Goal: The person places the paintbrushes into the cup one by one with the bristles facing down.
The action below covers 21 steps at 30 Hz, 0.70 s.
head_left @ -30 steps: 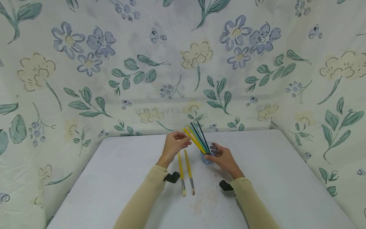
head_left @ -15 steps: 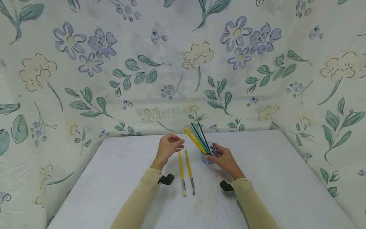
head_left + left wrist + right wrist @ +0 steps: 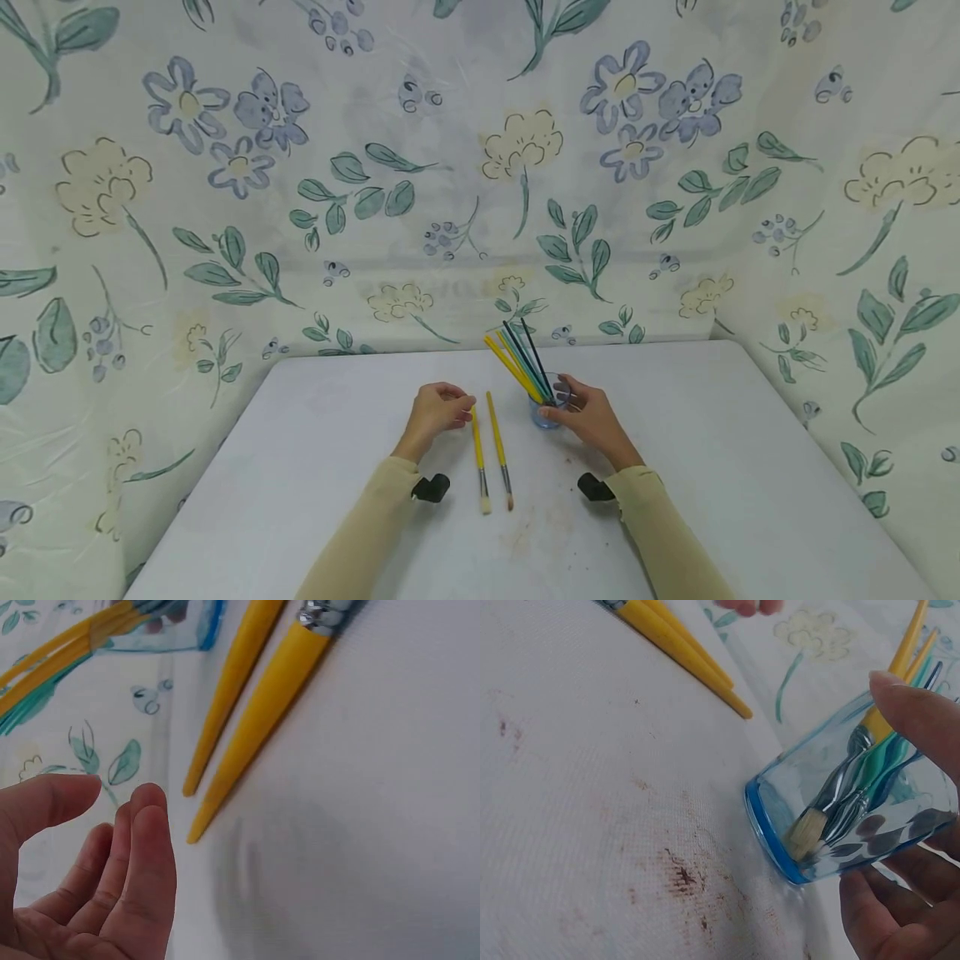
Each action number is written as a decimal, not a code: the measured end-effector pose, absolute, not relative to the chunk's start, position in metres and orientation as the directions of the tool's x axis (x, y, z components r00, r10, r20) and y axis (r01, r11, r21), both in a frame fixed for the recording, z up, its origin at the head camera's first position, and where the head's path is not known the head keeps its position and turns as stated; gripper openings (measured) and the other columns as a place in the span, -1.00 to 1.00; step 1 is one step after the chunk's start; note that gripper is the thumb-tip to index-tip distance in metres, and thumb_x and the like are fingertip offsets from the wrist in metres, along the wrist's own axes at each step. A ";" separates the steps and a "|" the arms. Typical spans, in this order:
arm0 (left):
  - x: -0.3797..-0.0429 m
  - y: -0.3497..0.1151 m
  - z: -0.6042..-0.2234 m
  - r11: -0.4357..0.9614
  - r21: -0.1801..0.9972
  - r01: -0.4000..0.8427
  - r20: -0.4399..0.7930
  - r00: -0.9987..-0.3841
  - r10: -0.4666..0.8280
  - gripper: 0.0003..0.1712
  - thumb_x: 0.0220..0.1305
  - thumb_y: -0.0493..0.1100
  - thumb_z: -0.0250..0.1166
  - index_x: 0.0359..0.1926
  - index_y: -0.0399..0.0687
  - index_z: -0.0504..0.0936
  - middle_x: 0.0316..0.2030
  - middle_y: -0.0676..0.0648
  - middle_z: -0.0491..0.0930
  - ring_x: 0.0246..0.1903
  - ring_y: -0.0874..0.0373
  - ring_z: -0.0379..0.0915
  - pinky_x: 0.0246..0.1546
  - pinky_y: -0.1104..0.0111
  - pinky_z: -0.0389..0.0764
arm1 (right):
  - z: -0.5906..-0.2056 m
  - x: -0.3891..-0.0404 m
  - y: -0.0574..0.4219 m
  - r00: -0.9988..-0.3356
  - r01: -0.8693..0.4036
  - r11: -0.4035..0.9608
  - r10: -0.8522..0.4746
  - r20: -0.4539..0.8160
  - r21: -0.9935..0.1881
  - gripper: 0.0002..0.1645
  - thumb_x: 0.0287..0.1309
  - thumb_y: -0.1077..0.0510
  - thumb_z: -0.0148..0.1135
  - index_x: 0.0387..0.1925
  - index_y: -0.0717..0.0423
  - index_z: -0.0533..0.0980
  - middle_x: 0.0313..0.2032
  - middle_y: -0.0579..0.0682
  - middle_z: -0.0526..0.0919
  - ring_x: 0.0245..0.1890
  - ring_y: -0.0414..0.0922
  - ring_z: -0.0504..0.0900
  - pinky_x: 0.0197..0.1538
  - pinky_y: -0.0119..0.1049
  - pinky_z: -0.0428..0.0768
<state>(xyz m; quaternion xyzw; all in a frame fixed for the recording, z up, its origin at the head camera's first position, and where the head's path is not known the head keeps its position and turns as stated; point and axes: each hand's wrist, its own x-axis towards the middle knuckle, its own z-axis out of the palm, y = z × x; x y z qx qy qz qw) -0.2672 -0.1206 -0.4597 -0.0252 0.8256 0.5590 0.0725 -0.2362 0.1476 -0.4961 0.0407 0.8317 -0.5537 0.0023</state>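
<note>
My right hand point(image 3: 596, 421) holds a clear glass point(image 3: 544, 422) with a blue base, thumb on one side and fingers on the other. Several paintbrushes point(image 3: 525, 367) with yellow, green and dark handles lean out of it, bristles down, as the right wrist view shows. Left of the glass, two yellow-handled paintbrushes lie side by side on the table, bristles toward me: a flat pale one point(image 3: 478, 454) and a darker-tipped one point(image 3: 498, 442). My left hand point(image 3: 435, 421) is at the handle end of the flat brush; in the left wrist view its thumb and loosely bent fingers stand apart, with nothing between them.
A white table point(image 3: 315, 467) carries everything, with small brownish stains point(image 3: 684, 877) in front of the glass. Floral-patterned cloth point(image 3: 420, 225) hangs behind and at both sides. A black wrist camera point(image 3: 431, 488) sits at my left cuff.
My left hand has drawn back from the brushes in the glass and come down to the handle end of the flat brush on the table. My right hand keeps holding the glass in place.
</note>
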 end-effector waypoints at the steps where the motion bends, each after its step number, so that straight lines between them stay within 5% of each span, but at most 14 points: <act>1: -0.267 -0.120 -0.463 0.378 0.916 -0.134 -0.160 -0.987 0.036 -0.72 0.32 -0.17 0.41 -0.08 -0.29 0.65 -0.22 -0.24 0.78 -0.42 0.16 0.72 -0.33 0.37 0.80 | -0.496 -0.236 0.148 -0.997 0.071 0.383 0.065 -0.049 -0.921 0.04 0.14 -0.08 0.54 0.56 -0.04 0.25 0.43 0.10 0.49 0.47 0.13 0.45 0.49 0.06 0.45; 8: -0.265 -0.118 -0.478 0.463 0.866 -0.185 -0.214 -0.977 0.009 -0.73 0.30 -0.17 0.43 -0.08 -0.26 0.66 -0.34 -0.13 0.74 -0.42 0.18 0.64 -0.42 0.47 0.72 | -0.496 -0.235 0.149 -0.998 0.061 0.377 0.053 -0.044 -0.924 0.03 0.14 -0.08 0.54 0.56 -0.03 0.25 0.43 0.11 0.50 0.47 0.15 0.45 0.48 0.07 0.46; 21: -0.258 -0.106 -0.481 0.630 0.770 -0.101 -0.148 -0.989 0.021 -0.71 0.21 -0.14 0.49 -0.19 -0.24 0.64 -0.43 -0.07 0.66 -0.52 0.20 0.51 -0.52 0.50 0.50 | -0.496 -0.237 0.149 -0.997 0.066 0.358 0.050 -0.051 -0.931 0.04 0.13 -0.07 0.55 0.56 -0.03 0.25 0.42 0.11 0.50 0.47 0.15 0.44 0.48 0.07 0.45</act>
